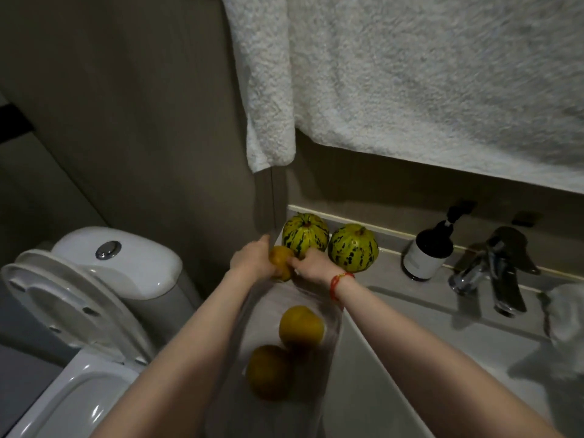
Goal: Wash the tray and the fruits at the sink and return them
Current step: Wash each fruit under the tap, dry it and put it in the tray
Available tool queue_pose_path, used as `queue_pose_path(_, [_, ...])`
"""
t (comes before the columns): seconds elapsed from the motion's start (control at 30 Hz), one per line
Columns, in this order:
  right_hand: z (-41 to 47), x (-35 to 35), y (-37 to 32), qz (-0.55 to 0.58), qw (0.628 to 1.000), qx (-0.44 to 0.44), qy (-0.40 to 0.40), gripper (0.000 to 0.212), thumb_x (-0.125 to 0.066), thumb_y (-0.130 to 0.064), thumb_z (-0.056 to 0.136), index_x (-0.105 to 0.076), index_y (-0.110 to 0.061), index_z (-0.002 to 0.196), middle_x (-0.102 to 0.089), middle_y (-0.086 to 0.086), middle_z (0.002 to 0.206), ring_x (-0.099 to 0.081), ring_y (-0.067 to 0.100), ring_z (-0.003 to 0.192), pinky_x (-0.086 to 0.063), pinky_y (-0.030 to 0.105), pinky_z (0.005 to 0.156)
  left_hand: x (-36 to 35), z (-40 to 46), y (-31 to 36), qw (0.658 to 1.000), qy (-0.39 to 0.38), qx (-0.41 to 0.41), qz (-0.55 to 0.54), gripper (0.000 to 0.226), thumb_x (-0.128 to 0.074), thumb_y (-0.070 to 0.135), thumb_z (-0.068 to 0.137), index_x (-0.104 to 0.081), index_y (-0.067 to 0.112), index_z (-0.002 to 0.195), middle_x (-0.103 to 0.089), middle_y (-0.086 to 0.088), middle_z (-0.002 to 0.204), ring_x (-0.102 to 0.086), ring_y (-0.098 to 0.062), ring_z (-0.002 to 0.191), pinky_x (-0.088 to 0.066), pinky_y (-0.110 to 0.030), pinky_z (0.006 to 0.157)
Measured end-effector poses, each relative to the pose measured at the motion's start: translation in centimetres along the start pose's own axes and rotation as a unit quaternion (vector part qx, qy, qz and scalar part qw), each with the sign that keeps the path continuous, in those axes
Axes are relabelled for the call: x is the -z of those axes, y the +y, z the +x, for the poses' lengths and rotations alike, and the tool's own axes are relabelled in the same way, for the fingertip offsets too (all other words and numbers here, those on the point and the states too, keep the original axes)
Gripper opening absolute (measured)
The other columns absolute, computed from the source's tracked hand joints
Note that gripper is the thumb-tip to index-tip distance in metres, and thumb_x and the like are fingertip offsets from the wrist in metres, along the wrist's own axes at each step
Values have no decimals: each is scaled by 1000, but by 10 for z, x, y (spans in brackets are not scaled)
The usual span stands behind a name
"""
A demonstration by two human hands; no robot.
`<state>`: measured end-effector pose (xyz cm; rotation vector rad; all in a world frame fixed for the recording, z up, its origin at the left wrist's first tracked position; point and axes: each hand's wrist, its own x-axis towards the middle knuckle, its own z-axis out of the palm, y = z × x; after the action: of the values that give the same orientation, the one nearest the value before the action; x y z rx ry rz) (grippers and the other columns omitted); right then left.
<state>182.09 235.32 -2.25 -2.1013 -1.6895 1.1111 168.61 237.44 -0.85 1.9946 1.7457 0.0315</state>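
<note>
Both hands meet on one yellow-orange fruit (pixel 279 262) at the far end of a clear tray (pixel 331 327) on the counter's left edge; the left hand (pixel 252 257) curls round it, the right hand (pixel 311 263) pinches it. Two more orange fruits (pixel 300 325) lie in the tray, blurred. Two striped green melons (pixel 305 235) sit at the counter's back corner. The dark pump bottle's (pixel 426 251) pale label is unreadable.

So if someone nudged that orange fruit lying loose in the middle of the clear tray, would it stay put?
Probably not. The orange fruit looks round and smooth, so it would likely roll. The clear tray appears flat-bottomed and glossy, offering little grip. It might bump the other orange fruit beside it.
</note>
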Motion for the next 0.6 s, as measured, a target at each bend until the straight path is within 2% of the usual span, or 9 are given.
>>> queue_pose_path(0.07, [8, -7, 2, 12, 1000, -7, -5, 38, -49, -36, 96, -42, -16, 65, -57, 21, 98, -57, 28, 93, -31, 25, 69, -7, 10, -1, 1000, -24, 10, -13, 78, -77, 35, 70, -39, 17, 135, -56, -9, 127, -55, -28, 115, -46, -38, 96])
queue_pose_path(0.13, [13, -14, 3, 45, 999, -5, 0, 39, -51, -33, 95, -39, -17, 61, -52, 15, 90, -50, 21, 84, -31, 25, 68, -14, 15, 0, 998, -32, 17, -48, 75, -80, 32, 67, -44, 16, 131, -57, -9, 125, -56, -28, 113, -47, -38, 96])
queue_pose_path(0.3, [5, -20, 1, 133, 990, -8, 45, 31, -60, -26, 90, -47, -13, 66, -54, 10, 77, -50, 22, 80, -38, 28, 60, -18, 8, 2, 997, 20, 16, -79, 67, -81, 28, 66, -50, 14, 124, -60, -12, 119, -58, -31, 108, -49, -38, 89])
queue_pose_path(0.37, [-5, -18, -2, 162, 985, 3, 67, 20, -61, -28, 89, -60, -10, 80, -65, 16, 91, -60, 29, 90, -46, 35, 73, -12, -3, 4, 993, 59, 17, -102, 66, -80, 29, 66, -51, 15, 123, -61, -13, 116, -59, -33, 105, -50, -37, 86])
queue_pose_path(0.43, [-19, -13, -5, 183, 978, 22, 98, 34, -63, -31, 88, -64, -4, 109, -67, 17, 106, -61, 32, 103, -48, 37, 85, -5, -16, 9, 987, 103, 9, -127, 64, -78, 29, 67, -51, 18, 124, -62, -13, 114, -59, -33, 105, -50, -37, 86])
queue_pose_path(0.5, [-40, -2, -3, 184, 971, 32, 146, 42, -63, -33, 87, -61, -4, 118, -67, 12, 97, -62, 31, 101, -47, 35, 83, 2, -30, 24, 981, 127, -23, -146, 64, -78, 26, 68, -50, 17, 125, -63, -12, 113, -59, -32, 105, -48, -35, 86])
queue_pose_path(0.6, [-70, 22, 10, 170, 963, 44, 204, 39, -60, -36, 88, -60, -8, 115, -60, 4, 84, -61, 28, 89, -46, 32, 75, 5, -46, 58, 973, 125, -73, -178, 65, -79, 23, 68, -50, 15, 126, -62, -12, 115, -58, -31, 108, -48, -36, 90])
